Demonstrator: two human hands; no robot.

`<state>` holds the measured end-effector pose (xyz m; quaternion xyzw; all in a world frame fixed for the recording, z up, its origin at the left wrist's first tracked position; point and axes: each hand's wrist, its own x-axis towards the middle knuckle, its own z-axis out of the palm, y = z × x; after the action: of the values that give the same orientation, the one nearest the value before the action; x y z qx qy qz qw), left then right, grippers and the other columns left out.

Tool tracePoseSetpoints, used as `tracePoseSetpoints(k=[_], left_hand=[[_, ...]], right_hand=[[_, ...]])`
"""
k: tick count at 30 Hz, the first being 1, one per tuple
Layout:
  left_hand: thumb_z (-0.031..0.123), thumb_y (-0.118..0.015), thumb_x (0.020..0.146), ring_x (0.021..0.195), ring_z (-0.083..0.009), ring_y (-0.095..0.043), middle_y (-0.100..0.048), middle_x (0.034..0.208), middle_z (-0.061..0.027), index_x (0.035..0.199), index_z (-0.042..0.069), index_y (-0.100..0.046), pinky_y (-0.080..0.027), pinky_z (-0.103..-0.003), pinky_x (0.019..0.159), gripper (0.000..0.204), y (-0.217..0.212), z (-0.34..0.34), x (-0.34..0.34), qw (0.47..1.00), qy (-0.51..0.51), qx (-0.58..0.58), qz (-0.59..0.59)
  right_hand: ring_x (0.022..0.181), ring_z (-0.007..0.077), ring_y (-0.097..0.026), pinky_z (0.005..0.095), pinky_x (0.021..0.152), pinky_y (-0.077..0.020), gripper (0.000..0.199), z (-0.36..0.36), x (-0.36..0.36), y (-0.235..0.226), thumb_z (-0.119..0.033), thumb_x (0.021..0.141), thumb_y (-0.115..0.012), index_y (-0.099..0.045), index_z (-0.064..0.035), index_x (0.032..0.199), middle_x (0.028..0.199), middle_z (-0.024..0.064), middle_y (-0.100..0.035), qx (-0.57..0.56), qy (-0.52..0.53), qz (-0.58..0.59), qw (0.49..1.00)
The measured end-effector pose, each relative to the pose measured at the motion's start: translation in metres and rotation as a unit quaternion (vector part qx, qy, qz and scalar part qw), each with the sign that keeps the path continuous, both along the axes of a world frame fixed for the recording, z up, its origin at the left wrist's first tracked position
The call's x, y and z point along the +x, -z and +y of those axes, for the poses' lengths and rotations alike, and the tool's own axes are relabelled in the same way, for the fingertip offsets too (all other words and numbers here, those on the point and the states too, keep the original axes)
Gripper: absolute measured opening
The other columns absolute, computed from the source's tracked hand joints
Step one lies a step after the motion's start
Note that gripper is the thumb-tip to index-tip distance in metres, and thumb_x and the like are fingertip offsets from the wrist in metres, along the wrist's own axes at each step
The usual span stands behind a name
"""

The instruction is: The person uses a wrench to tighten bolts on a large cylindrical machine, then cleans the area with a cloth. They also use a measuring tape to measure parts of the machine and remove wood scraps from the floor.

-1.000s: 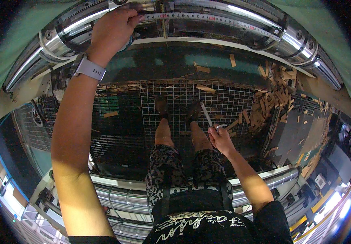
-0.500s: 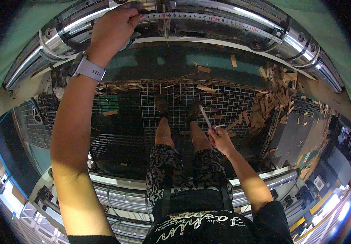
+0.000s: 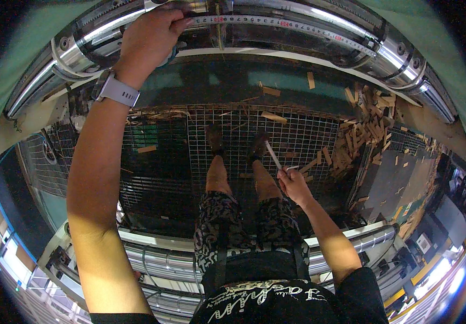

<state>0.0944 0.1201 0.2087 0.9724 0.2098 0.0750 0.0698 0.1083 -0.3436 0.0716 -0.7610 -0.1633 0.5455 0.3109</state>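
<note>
At the far side, my left hand [image 3: 152, 35] is closed in a pinch on a white measuring tape [image 3: 268, 21] with black and red markings. The tape stretches to the right along the steel roller assembly [image 3: 400, 54]. Something teal [image 3: 169, 56], partly hidden, shows beneath this hand; I cannot tell what it is. Lower and to the right, my right hand [image 3: 292, 184] is wrapped round a slim silver hex key [image 3: 273, 154]. Its long arm points up and left, over my right shoe, and a short bent end sticks out beside the fingers.
My feet stand on a wire-mesh grating [image 3: 233, 121]. Brown cardboard scraps [image 3: 365, 135] lie heaped on the right, with a few scattered on the grating and the dark green beam [image 3: 216, 81]. Behind me run more steel rollers [image 3: 162, 259]. A grey machine panel [image 3: 384, 183] stands at right.
</note>
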Motion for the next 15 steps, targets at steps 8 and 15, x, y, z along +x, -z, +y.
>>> tracePoseSetpoints(k=[8,15], left_hand=[[0.035,-0.048,0.083,0.075,-0.0305,-0.057,-0.06,0.082,-0.0104,0.088,0.012,-0.061,-0.046,-0.04,0.064,0.027,0.009,0.003,0.0,0.996,0.034,0.04,-0.07],[0.017,-0.054,0.082,0.068,-0.0318,-0.055,-0.057,0.083,-0.0147,0.087,0.003,-0.058,-0.043,-0.036,0.058,0.016,-0.001,-0.013,-0.026,0.994,0.056,-0.047,-0.082]], right_hand=[[0.048,0.0153,-0.044,0.0313,0.045,-0.0353,0.026,-0.013,-0.004,0.007,-0.026,0.088,-0.045,-0.05,-0.002,0.081,0.056,0.0056,-0.047,-0.044,-0.032,-0.043,0.998],[0.053,0.0244,-0.051,0.0376,0.05,-0.0397,0.024,0.017,0.012,-0.043,-0.025,0.087,-0.046,-0.054,-0.0032,0.095,0.066,0.0141,-0.054,-0.111,-0.039,-0.003,0.993]])
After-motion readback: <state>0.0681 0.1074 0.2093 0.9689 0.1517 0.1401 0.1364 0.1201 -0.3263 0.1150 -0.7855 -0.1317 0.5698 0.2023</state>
